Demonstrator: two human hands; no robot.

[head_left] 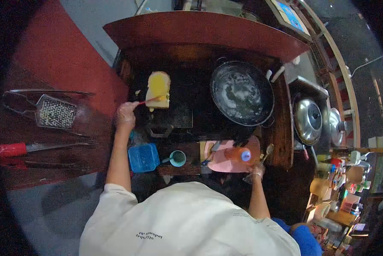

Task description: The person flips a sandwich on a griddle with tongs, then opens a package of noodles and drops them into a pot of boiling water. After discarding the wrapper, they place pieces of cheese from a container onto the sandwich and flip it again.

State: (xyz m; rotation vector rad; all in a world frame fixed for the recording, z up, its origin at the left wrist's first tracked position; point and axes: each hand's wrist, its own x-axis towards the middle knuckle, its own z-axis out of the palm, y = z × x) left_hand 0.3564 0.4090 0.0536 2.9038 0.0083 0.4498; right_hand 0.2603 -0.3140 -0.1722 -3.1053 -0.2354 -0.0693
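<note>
My left hand (pixel 126 115), in a clear plastic glove, is closed on a thin red-handled spreader (pixel 150 101). Its yellowish tip touches the lower part of a slice of bread (pixel 152 94), which lies on the dark griddle (pixel 180 91). A bright yellow layer (pixel 158 84) covers much of the bread's top. My right hand (pixel 255 171), also gloved, is by the right edge of a pink cutting board (pixel 225 164). A spoon (pixel 269 149) rises from beside its fingers and seems held in them. An orange bottle (pixel 236 154) is over the board, close to that hand.
A large black pan (pixel 242 93) with whitish residue is right of the griddle. A blue container (pixel 143 158) and a mug (pixel 178 158) stand in front. Left are a grater (pixel 57 112) and red-handled tongs (pixel 12 149); at right, a lidded pan (pixel 307 120) and a person's blue sleeve (pixel 306 243).
</note>
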